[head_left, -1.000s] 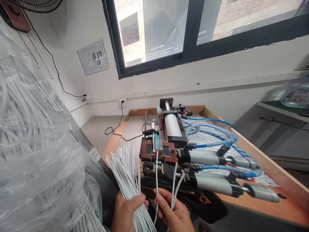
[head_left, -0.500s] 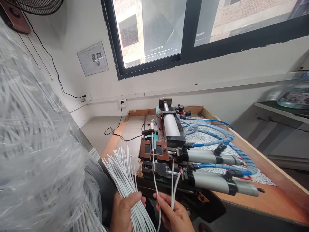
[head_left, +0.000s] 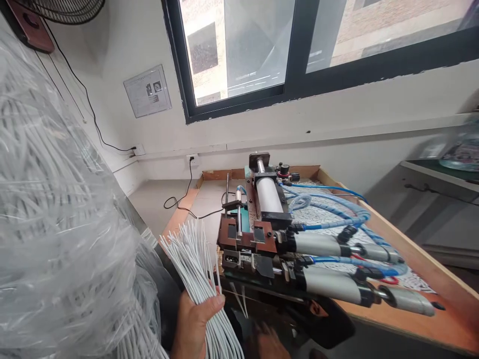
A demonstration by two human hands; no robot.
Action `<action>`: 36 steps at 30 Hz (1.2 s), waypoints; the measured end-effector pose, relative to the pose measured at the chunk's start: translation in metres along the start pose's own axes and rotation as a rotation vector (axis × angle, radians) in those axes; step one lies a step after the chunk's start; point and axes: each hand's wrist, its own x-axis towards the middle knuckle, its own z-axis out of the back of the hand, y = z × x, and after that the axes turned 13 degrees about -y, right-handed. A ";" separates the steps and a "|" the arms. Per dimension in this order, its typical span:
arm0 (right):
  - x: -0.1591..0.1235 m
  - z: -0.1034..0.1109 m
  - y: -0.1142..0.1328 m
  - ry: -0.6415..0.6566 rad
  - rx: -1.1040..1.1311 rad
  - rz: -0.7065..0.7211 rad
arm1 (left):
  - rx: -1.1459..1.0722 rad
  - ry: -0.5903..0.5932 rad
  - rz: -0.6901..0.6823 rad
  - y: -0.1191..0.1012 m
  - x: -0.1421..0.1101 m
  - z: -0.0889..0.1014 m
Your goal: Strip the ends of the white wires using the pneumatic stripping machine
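A thick bundle of white cables [head_left: 215, 311] is gripped in my left hand [head_left: 198, 316], thumb across the front, cable ends fanned upward. My right hand [head_left: 267, 344] is low at the bottom edge, smeared by motion, so its fingers cannot be read. Between the hands, below the machine's front, a few pale cable lengths [head_left: 239, 299] show blurred; whether my right hand touches them is unclear. Ahead stands a pneumatic machine [head_left: 269, 194] with brown upper jaws [head_left: 258, 234] and dark lower jaws [head_left: 243, 262]. No cable lies between the jaws.
Plastic-wrapped white cables [head_left: 67, 224] rise high on the left. A wooden-edged bench [head_left: 445, 299] carries the machine, blue air hoses [head_left: 352, 214] and white scraps [head_left: 322, 199]. Two silver cylinders [head_left: 333, 284] extend rightward. A black power cord [head_left: 190, 209] lies behind.
My right hand has dropped down from the jaws and the cable there has come out. The jaws have opened, and rods now show at the cylinders' right ends. My left hand keeps the bundle.
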 end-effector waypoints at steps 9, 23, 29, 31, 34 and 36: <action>0.004 0.027 0.071 0.079 0.881 0.018 | -0.035 0.057 0.008 -0.006 -0.002 -0.013; 0.011 0.037 0.081 0.019 1.295 -0.407 | -0.095 -0.032 0.094 -0.016 0.003 -0.023; 0.014 0.039 0.084 0.013 1.328 -0.436 | -0.119 -0.054 0.088 -0.015 0.003 -0.026; 0.013 0.040 0.088 0.032 1.332 -0.460 | -0.111 -0.049 0.094 -0.015 0.002 -0.027; 0.011 0.042 0.096 0.129 1.343 -0.482 | -0.103 -0.005 0.091 -0.015 0.001 -0.027; 0.010 0.043 0.100 0.159 1.310 -0.439 | -0.108 0.052 0.067 -0.014 -0.001 -0.026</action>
